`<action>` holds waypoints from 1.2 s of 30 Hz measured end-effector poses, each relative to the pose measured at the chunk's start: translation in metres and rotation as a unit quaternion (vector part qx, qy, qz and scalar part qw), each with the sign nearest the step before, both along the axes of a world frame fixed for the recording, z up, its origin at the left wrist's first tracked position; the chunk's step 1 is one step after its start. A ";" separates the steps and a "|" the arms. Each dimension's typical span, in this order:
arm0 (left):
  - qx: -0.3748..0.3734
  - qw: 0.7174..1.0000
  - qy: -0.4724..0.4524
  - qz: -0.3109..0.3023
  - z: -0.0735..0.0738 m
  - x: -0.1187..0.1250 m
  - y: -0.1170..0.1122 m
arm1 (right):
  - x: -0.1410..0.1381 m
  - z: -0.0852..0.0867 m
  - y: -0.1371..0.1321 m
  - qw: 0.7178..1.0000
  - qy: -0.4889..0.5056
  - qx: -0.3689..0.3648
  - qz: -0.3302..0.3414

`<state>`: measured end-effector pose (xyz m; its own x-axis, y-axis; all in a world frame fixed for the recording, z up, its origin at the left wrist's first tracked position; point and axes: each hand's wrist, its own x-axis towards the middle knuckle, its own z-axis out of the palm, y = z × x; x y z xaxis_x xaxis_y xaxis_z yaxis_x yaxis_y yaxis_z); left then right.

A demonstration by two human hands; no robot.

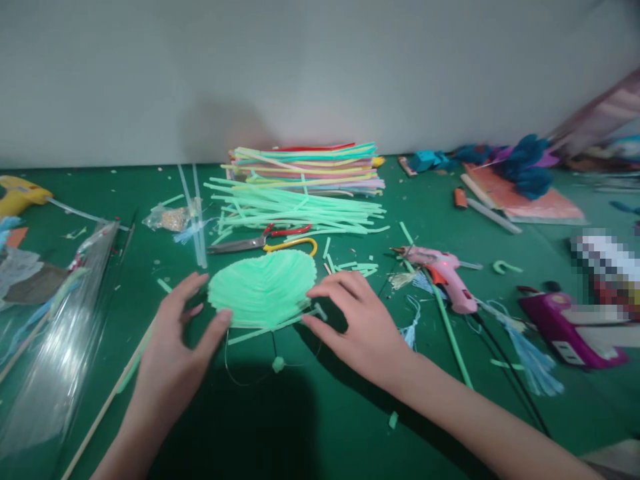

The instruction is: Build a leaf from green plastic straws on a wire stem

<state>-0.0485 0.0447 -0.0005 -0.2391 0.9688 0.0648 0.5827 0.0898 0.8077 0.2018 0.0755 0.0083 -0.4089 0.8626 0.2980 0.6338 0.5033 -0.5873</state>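
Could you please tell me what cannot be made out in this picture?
All in the head view:
Yellow tool: partly cut off by the left edge.
Object at far right: pixelation hides what it is.
Plastic bag: its tiny contents are too blurred to name.
Right hand: blur hides whether it pinches the green leaf shape.

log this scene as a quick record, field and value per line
left hand: open, thumb by the leaf shape's left edge
right hand: thumb and finger by its right edge, grip unclear
piece: green leaf shape, between the hands
cutter: scissors, just behind the leaf shape
glue guns: pink one right, yellow one far left
surface: green tabletop
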 end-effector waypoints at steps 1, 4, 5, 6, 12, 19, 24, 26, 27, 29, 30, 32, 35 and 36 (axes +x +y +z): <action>-0.017 0.996 -0.076 0.041 0.003 -0.002 0.000 | 0.004 0.001 -0.004 0.999 -0.007 -0.029 -0.027; -0.029 0.958 -0.268 0.098 0.012 -0.005 0.003 | 0.007 -0.003 -0.011 0.992 -0.027 -0.113 -0.051; -0.033 0.943 -0.315 0.104 0.015 -0.004 0.004 | 0.006 -0.005 -0.011 0.990 -0.025 -0.128 -0.049; -0.043 0.928 -0.352 0.116 0.018 -0.002 0.006 | 0.005 -0.007 -0.010 0.989 -0.018 -0.137 -0.049; -0.118 0.878 -0.448 0.120 0.027 0.010 0.012 | 0.002 -0.016 -0.003 0.984 0.046 -0.158 -0.061; -0.184 0.858 -0.478 0.049 0.014 0.023 0.001 | 0.005 -0.012 -0.013 0.997 0.007 -0.070 -0.009; -0.183 0.853 -0.488 0.028 0.010 0.026 0.000 | -0.015 -0.006 -0.024 0.983 -0.081 0.145 0.080; -0.179 0.859 -0.478 0.025 0.009 0.026 0.000 | -0.027 -0.006 -0.023 0.970 -0.102 0.197 0.099; -0.178 0.864 -0.470 0.025 0.008 0.026 0.000 | -0.032 -0.007 -0.022 0.964 -0.112 0.217 0.105; -0.179 0.870 -0.459 0.027 0.007 0.026 0.000 | -0.040 -0.008 -0.018 0.959 -0.121 0.234 0.109; -0.182 0.868 -0.462 0.029 0.007 0.026 -0.001 | -0.042 -0.009 -0.017 0.959 -0.120 0.233 0.110; -0.187 0.856 -0.481 0.033 0.006 0.027 -0.001 | -0.044 -0.011 -0.015 0.961 -0.116 0.220 0.120; -0.188 0.845 -0.498 0.042 0.006 0.028 -0.001 | -0.041 -0.011 -0.014 0.958 -0.128 0.207 0.152; -0.188 0.845 -0.499 0.045 0.007 0.028 -0.001 | -0.040 -0.011 -0.015 0.956 -0.135 0.210 0.157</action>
